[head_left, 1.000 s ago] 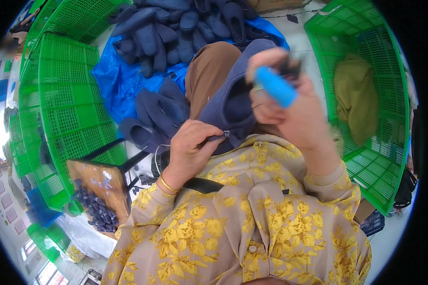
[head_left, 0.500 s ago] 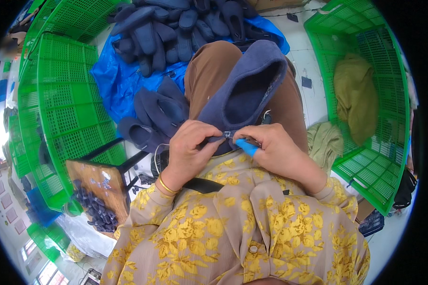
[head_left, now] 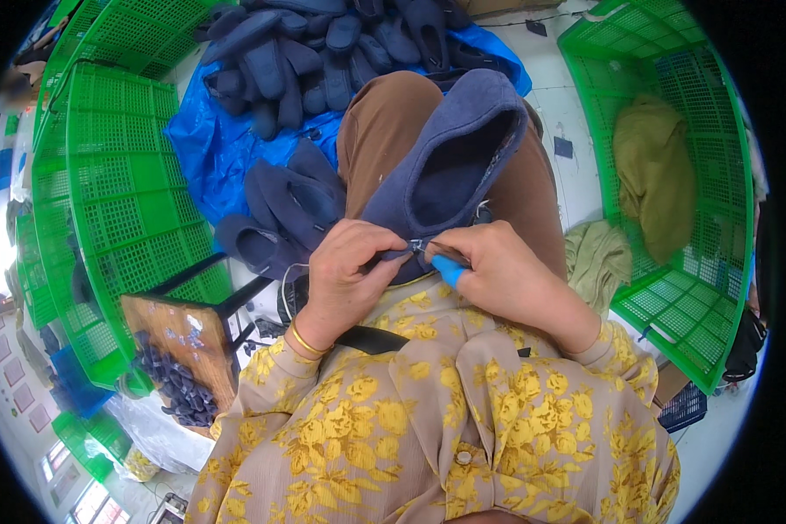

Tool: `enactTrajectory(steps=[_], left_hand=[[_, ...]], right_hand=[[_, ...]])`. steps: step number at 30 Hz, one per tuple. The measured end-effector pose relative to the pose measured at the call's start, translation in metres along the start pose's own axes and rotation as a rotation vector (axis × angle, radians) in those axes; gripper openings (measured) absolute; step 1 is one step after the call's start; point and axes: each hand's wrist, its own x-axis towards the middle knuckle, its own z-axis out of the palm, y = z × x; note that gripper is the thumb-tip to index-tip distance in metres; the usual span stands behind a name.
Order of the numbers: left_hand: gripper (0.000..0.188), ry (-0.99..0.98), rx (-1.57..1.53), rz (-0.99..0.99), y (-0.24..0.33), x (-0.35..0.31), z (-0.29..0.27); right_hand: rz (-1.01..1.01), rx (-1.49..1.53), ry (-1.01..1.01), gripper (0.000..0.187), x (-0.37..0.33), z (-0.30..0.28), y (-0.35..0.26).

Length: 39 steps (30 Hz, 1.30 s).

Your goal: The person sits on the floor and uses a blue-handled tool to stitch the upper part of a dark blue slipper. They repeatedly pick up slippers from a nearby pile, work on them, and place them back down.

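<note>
A navy slipper [head_left: 445,105] lies across my lap, its opening facing up and its toe end pointing away. Just in front of its near edge, my left hand [head_left: 348,271] pinches a small navy fabric piece [head_left: 391,256] between thumb and fingertips. My right hand [head_left: 502,271] is closed in a pinch at the other end of that piece, where a small pale, shiny bit shows. Blue tape wraps one of its fingers. Something slim and dark lies within the right fingers, too hidden to name. A pale thread [head_left: 286,284] loops beside my left wrist.
Navy slippers [head_left: 323,52] are heaped on a blue plastic sheet [head_left: 192,131] ahead, with several more [head_left: 266,249] by my left knee. Green crates stand left [head_left: 113,175] and right [head_left: 672,314], the right one holding olive cloth [head_left: 655,175]. Small navy bows [head_left: 179,389] cover part of a wooden stool [head_left: 170,319].
Both hands stay almost in place at the fabric piece. The right fingers have shifted slightly left, and the slipper has moved a little up and left.
</note>
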Motion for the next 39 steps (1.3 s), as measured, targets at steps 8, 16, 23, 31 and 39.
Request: enactTrajectory(steps=[8,16,23,31,39], left_hand=[[0.019,-0.018,0.044,0.046,0.0,-0.002,0.005],[0.023,0.048,0.128,0.135,0.006,-0.011,0.009],[0.022,0.039,0.097,0.134,0.004,-0.011,0.008],[0.023,0.045,0.094,0.159,0.003,-0.011,0.009],[0.023,0.108,0.056,0.114,0.011,-0.009,0.01]], right_hand=[[0.051,-0.041,0.081,0.011,0.008,0.015,0.003],[0.089,0.041,0.11,0.017,-0.008,0.015,0.002],[-0.024,0.066,0.175,0.017,-0.007,0.034,0.017],[-0.076,-0.036,0.192,0.016,0.0,0.042,0.024],[-0.106,0.065,0.171,0.028,-0.014,0.031,0.023]])
